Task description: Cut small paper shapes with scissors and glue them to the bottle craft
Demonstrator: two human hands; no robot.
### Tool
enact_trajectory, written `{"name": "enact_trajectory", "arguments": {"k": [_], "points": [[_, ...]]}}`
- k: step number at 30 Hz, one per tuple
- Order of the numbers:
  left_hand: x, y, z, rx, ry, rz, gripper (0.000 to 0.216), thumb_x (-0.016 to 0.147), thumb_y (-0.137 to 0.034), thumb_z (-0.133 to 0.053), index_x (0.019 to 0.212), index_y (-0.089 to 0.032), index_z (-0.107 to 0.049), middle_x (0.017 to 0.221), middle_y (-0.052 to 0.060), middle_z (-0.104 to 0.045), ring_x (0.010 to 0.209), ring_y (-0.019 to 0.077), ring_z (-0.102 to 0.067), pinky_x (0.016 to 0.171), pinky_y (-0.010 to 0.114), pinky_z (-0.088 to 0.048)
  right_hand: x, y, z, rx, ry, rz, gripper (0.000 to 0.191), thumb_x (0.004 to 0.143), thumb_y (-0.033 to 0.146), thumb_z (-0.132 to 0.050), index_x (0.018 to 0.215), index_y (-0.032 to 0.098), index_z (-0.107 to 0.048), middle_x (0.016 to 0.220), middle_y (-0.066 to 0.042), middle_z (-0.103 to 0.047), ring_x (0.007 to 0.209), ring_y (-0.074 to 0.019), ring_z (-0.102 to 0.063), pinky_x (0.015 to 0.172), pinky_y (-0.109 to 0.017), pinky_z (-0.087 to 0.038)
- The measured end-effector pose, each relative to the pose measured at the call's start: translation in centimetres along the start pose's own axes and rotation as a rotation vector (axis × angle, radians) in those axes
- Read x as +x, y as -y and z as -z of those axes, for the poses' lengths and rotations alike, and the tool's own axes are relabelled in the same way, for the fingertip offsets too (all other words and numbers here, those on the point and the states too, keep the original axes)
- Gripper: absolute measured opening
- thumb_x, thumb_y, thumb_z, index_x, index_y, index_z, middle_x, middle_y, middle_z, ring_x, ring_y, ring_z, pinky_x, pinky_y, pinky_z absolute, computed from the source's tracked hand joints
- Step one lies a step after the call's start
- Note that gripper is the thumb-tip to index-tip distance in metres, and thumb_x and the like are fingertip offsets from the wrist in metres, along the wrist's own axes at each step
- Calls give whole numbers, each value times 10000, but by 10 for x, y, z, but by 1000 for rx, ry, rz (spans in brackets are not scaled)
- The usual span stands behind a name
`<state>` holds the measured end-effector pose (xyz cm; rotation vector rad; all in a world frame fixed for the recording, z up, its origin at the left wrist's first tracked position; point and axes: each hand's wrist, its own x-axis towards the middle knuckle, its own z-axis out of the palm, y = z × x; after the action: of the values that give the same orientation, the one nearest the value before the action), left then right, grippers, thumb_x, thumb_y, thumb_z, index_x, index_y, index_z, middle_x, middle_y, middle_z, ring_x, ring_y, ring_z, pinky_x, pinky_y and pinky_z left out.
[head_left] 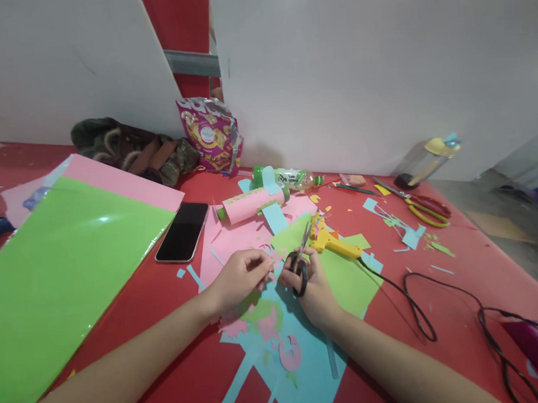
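Note:
My right hand point(315, 285) is closed round the black handles of a pair of scissors point(299, 261), blades pointing up and away over a green paper sheet point(343, 275). My left hand point(241, 277) is pinched shut beside it, fingertips close to the scissors, on a small scrap I cannot make out. Below both hands lie blue paper point(303, 366) and pink cut-outs point(290, 352) on the red table point(167, 325).
A yellow glue gun point(326, 237) with a black cord point(416, 308) lies just beyond the scissors. A phone point(182, 231), a pink paper-wrapped roll point(251, 203), a plastic bottle point(290, 178), green and pink sheets point(62, 264) at left, red-yellow scissors point(423, 209), a snack bag point(210, 133).

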<state>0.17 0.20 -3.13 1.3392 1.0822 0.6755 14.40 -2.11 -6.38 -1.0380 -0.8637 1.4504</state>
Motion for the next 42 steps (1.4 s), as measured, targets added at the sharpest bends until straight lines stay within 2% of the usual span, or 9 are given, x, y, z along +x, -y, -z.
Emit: {"name": "enact_trajectory", "arguments": {"k": [4,10,17,21,26,33,42], "points": [[0,-9,12,-12,-23,-51,225,764,-272,-425,576,-148,-422,450,-60,-426,394,48,-407,427,173,-351,-4,7,1,-55,183,-46,288,695,302,-597,872,233,-381,685,64,-443,537,-69,-468,514,-207,-370],[-6,-23,25,27,-67,-123,213,763,-290,-434,616,-141,-478,454,-56,-410,395,58,-400,410,183,-341,-7,33,4,-252,528,-93,396,671,480,-583,866,212,-366,714,27,-430,608,-108,-473,581,-260,-380],[-21,-43,22,181,-26,-169,265,763,-280,-434,537,-142,-437,435,-49,-419,404,55,-409,443,180,-341,-12,70,-2,-453,706,-89,407,691,549,-506,868,200,-394,766,-13,-455,654,-132,-455,596,-269,-358],[-27,-54,18,222,-5,-173,274,763,-277,-429,523,-144,-428,426,-48,-414,409,55,-409,445,174,-343,-16,82,0,-509,728,-31,398,713,569,-453,835,192,-419,723,-14,-475,639,-139,-454,586,-267,-350],[-27,-66,12,231,-14,-183,247,754,-272,-441,547,-142,-467,440,-43,-434,404,58,-420,426,173,-343,-19,91,5,-512,765,-21,383,736,531,-458,894,188,-399,741,-16,-457,653,-138,-458,606,-281,-374],[-20,-79,5,238,104,-168,246,747,-284,-445,550,-141,-480,404,-52,-418,362,48,-382,393,173,-314,-22,107,10,-515,759,6,378,729,532,-465,896,198,-408,757,-20,-446,667,-146,-458,610,-302,-383],[-24,-77,5,273,75,-118,249,746,-292,-450,547,-145,-483,372,-57,-400,348,53,-379,386,177,-315,-23,104,10,-488,766,3,334,750,496,-463,868,190,-400,754,-12,-418,652,-132,-444,593,-290,-380]]}}
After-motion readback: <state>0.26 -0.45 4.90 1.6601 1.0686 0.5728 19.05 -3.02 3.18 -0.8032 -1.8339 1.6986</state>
